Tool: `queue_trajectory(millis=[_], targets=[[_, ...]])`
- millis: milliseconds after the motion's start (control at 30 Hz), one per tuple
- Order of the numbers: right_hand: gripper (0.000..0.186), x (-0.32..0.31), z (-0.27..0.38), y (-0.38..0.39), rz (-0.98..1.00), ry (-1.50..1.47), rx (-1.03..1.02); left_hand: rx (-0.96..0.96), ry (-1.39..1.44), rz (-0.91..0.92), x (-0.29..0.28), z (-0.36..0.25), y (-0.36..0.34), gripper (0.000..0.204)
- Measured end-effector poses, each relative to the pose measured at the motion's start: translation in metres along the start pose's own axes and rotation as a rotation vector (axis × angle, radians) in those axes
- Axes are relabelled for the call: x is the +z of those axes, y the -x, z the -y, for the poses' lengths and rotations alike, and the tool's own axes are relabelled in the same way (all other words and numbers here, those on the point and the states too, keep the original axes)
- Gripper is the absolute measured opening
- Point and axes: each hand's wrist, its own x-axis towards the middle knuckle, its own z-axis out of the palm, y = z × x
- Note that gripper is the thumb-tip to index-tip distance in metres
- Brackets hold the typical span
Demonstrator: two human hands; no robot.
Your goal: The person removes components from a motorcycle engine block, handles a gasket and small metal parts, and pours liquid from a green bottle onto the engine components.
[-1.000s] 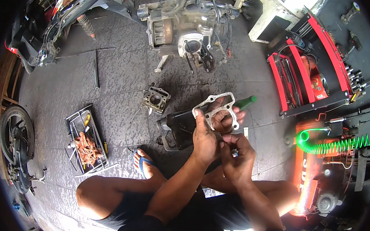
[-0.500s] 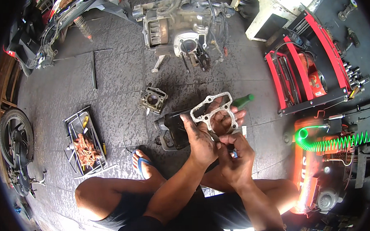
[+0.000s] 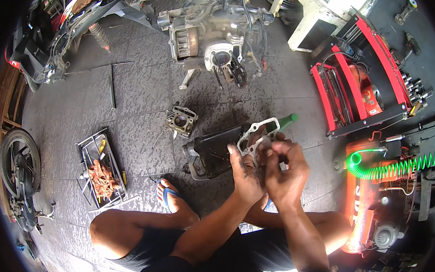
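Observation:
My left hand (image 3: 243, 170) and my right hand (image 3: 285, 167) are pressed together in front of me, both gripping a thin pale gasket (image 3: 257, 132) with a cut-out outline. The gasket stands up above my fingers, which are dark with grease. Just behind my hands lies a black engine cover (image 3: 209, 150) on the floor. A green-handled tool (image 3: 287, 120) pokes out beyond the gasket. A small cylinder block (image 3: 180, 120) sits further left on the floor.
An engine (image 3: 216, 34) stands at the top centre. A red toolbox (image 3: 361, 85) lies open at right, an orange compressor (image 3: 365, 196) with a green coiled hose (image 3: 403, 163) below it. A wire tray (image 3: 101, 170) of parts and a wheel (image 3: 18, 170) are at left.
My hands and the gasket have dropped slightly lower and closer together. My right hand now covers more of the gasket's lower part.

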Motion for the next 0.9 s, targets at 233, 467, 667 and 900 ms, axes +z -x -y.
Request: queue_trajectory(millis=[233,467,667,900], targets=[[0.012,-0.005,0.004,-0.003,0.048,-0.029,0.090,-0.042,-0.010,0.080,-0.005,0.002,0.001,0.091],[0.011,-0.003,-0.005,-0.004,0.020,-0.189,0.219,-0.040,0.025,0.117,-0.009,0.003,0.002,0.083],[0.012,-0.005,0.002,0.009,0.128,-0.067,-0.076,-0.038,0.004,0.191,-0.009,0.001,-0.005,0.086],[0.009,-0.006,-0.012,-0.006,-0.066,-0.001,0.093,0.008,-0.187,0.100,-0.003,0.002,0.001,0.099]])
